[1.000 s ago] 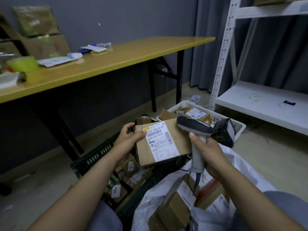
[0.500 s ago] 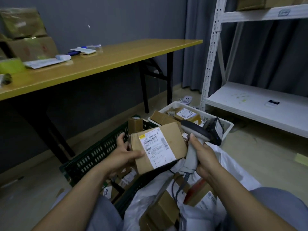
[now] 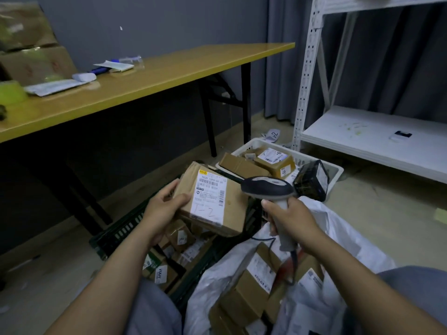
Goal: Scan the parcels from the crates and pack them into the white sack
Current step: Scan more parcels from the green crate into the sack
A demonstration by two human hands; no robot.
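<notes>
Crate, green (image 3: 121, 229): on the floor at left, small boxes inside, beneath the raised parcel.
Left hand (image 3: 164, 209): thumb on top, fingers curled under the left edge of the parcel (image 3: 227, 213).
Parcel: long axis runs roughly away from the person; label (image 3: 209, 197) faces up.
Scanner (image 3: 268, 189): head just right of the parcel, nose aimed left at the label.
Right hand (image 3: 290, 221): wrapped round the scanner handle.
White sack (image 3: 350, 228): mouth open at right, below the right hand; the parcel goes rightward and down, probably by the left hand.

Left hand (image 3: 162, 210) and right hand (image 3: 291, 221) curl, gripping.
</notes>
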